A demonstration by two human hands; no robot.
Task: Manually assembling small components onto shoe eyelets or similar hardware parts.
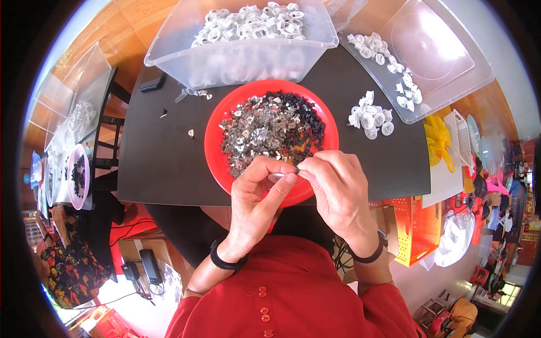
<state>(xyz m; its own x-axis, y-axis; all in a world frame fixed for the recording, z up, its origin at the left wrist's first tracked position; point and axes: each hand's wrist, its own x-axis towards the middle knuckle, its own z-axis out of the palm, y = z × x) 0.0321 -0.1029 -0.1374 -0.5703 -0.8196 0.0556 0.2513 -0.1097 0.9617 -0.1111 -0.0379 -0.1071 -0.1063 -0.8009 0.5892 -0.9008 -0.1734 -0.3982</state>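
Observation:
Over the near rim of a red basin [215, 155], my two hands meet with pinched fingertips. My left hand [256, 197] holds a small part [276, 177] with a pale face, mostly covered by the thumb and index finger. In my right hand [337, 191], thumb and fingertips close on a tiny dark piece [296, 170] against it; its exact kind is too small to make out. The basin holds a heap of small clear and grey parts [256, 132] and a pile of black parts [304, 112] along its right side.
A clear plastic tub [242, 59] of white round fittings stands behind the basin. White fittings [370, 115] lie on the dark table [163, 152], more on a translucent lid [434, 62] at right. A phone [152, 83] lies far left. Another person [73, 265] sits at left; an orange crate [414, 225] stands right.

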